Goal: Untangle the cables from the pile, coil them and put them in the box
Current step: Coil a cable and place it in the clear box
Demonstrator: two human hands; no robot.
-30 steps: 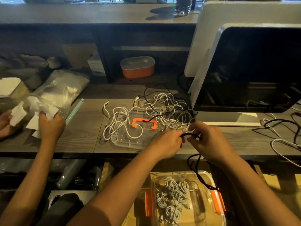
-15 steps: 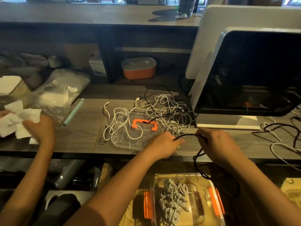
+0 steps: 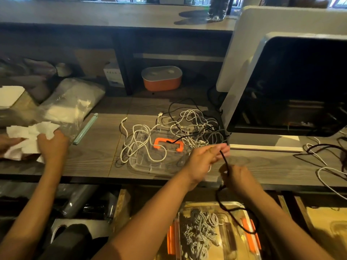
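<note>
Head view: your left hand point(image 3: 203, 159) pinches the black cable point(image 3: 225, 162) high and your right hand point(image 3: 239, 178) grips it lower, likely tensioning it for coiling; slack dangles over the box point(image 3: 171, 239), while the pile point(image 3: 187, 126) lies just beyond.

Desk point(image 3: 90, 162) is matt grainy wood, box point(image 3: 251, 239) and lid point(image 3: 150, 166) clear glossy plastic, monitor point(image 3: 300, 87) screen glossy, tissue point(image 3: 28, 134) crumpled soft paper.
</note>
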